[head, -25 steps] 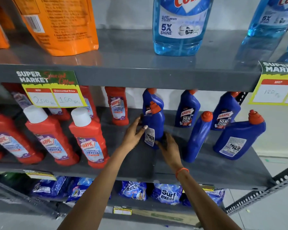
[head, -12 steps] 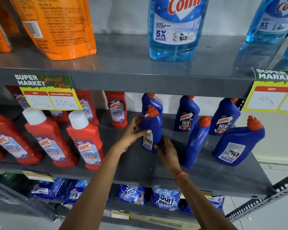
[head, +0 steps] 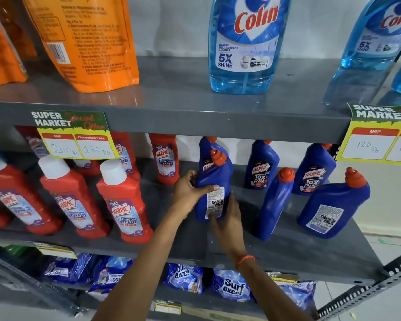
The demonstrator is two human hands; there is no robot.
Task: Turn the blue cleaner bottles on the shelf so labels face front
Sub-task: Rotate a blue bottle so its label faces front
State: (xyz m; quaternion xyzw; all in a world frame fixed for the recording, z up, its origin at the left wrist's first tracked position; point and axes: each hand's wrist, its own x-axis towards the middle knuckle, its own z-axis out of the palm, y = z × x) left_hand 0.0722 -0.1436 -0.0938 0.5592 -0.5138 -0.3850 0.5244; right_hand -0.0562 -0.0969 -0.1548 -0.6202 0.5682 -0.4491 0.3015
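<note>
Several blue Harpic bottles with red caps stand on the grey middle shelf (head: 287, 249). The front-left blue bottle (head: 218, 179) shows its white back label toward me. My left hand (head: 190, 193) grips its left side, thumb across the front. My right hand (head: 227, 218) holds its lower right side. A second front bottle (head: 272, 205) shows a plain side. A third front bottle (head: 331, 209) at the right shows its back label. Three back-row blue bottles (head: 261, 167) show their front labels.
Red Harpic bathroom cleaner bottles (head: 125, 205) fill the shelf's left half. Colin glass cleaner bottles (head: 245, 45) and orange pouches (head: 88, 42) stand on the shelf above. Price tags (head: 74, 137) hang from that shelf's edge. Surf Excel packs (head: 232, 286) lie below.
The held blue bottle has rotated slightly, its back label now more toward me. My left thumb has slid across its front. The view has shifted down a little.
</note>
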